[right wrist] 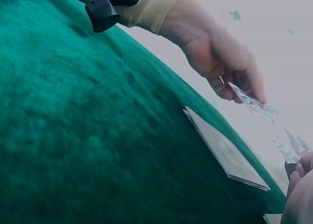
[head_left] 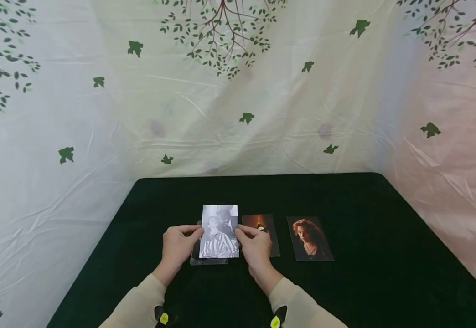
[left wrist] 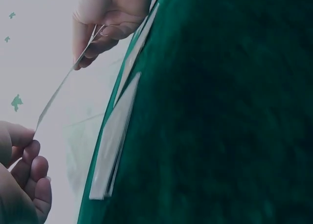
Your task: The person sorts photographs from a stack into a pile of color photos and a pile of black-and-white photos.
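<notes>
A black-and-white photo print (head_left: 220, 237) of a figure in striped clothing is held up over the dark table, tilted toward the head camera. My left hand (head_left: 177, 248) pinches its left edge between thumb and fingers. On the opposite edge, my right hand (head_left: 258, 249) pinches it the same way. Below the print lies a thin stack of glossy cards (head_left: 208, 262), mostly hidden by it; the right wrist view shows the stack (right wrist: 225, 148) flat on the cloth, apart from the raised print (right wrist: 269, 123).
A dark photo card (head_left: 273, 237) lies right of the stack, partly behind my right hand. Farther right is a portrait photo card (head_left: 309, 239). Dark green cloth (head_left: 385, 291) covers the table. Pale leaf-patterned fabric (head_left: 205, 109) hangs behind and at both sides.
</notes>
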A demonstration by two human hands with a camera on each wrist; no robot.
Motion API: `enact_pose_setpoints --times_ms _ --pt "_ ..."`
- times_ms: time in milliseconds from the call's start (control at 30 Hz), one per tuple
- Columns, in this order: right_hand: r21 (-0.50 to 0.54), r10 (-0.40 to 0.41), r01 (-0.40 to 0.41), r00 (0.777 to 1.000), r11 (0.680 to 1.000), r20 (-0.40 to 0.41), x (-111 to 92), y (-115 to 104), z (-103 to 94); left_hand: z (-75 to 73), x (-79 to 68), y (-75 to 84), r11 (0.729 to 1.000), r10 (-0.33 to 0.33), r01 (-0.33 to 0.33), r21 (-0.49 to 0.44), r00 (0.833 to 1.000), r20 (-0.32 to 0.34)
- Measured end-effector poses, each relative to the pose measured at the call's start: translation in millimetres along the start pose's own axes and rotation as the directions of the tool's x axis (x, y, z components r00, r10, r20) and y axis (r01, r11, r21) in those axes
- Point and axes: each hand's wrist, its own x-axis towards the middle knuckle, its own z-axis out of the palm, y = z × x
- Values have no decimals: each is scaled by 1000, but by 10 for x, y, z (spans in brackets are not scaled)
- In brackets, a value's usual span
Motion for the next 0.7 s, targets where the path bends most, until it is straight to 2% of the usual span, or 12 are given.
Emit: enact_pose_setpoints --times_ms 167,367,567,700 --pt "-116 -55 52 998 992 -20 -29 20 85 -50 14 -106 1000 -21 21 21 1000 17" --pt "-283 -160 156 987 946 9 -19 2 149 -117 77 -179 998 -4 2 56 999 35" --pt "-351 -222 213 975 912 16 10 48 207 -143 116 -223 997 -5 1 80 999 49" --pt "-376 -240 244 969 894 59 8 73 222 -150 129 -279 995 -40 33 97 996 77"
